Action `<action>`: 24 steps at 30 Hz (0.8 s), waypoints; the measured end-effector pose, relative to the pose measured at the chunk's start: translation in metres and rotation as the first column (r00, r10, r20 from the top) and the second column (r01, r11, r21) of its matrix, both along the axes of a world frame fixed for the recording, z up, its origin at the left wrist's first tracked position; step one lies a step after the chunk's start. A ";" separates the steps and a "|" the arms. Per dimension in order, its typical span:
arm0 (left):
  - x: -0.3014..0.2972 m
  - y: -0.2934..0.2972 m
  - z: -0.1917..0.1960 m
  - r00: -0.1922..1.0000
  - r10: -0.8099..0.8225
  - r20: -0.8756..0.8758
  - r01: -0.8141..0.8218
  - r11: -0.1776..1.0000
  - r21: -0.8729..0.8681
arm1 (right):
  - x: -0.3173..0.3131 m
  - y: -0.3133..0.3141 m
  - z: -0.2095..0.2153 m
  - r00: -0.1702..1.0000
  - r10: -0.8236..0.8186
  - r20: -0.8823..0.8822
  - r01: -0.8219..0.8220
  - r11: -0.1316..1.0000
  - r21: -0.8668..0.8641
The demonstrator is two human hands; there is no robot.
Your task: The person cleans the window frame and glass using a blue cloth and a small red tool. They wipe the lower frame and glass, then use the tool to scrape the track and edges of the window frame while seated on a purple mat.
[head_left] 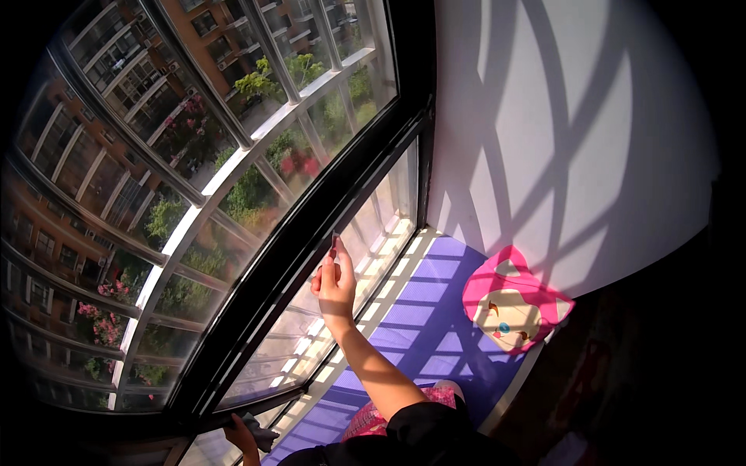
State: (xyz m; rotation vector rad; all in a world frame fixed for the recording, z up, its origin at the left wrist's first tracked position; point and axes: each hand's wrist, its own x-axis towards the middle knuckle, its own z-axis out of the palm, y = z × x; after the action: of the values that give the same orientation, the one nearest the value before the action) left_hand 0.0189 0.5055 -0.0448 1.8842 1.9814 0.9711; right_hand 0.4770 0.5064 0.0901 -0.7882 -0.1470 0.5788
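1. at a sunlit window, our right hand [336, 295] curls its fingers narrowly at the edge of the black window frame [299, 225]; we judge that light, steady fingertip pressure and a straight wrist serve best.
2. low at left, our left hand [242, 439] holds a grey cloth [262, 433] beside the frame; we would bunch it flat against the palm.
3. we cannot tell whether the right fingertips pinch anything; the left forearm is cut off below.
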 end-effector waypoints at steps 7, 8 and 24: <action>-0.004 -0.002 0.010 0.999 -0.038 -0.013 0.037 0.998 -0.047 | -0.004 0.003 0.009 0.998 0.006 -0.060 -0.007 1.000 -0.014; -0.001 -0.003 0.012 0.999 -0.042 0.008 0.043 0.998 -0.044 | -0.005 0.002 0.012 0.997 0.008 -0.073 -0.011 0.999 -0.034; 0.098 -0.064 0.019 0.574 0.446 0.686 0.657 0.249 -0.712 | 0.002 -0.001 0.011 0.996 0.057 0.071 -0.053 0.997 -0.050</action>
State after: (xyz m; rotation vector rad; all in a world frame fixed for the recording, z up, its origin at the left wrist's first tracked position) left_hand 0.1173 0.4418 -0.0255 0.5323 1.1425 0.1851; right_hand 0.4788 0.5055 0.1011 -0.8547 -0.2230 0.6076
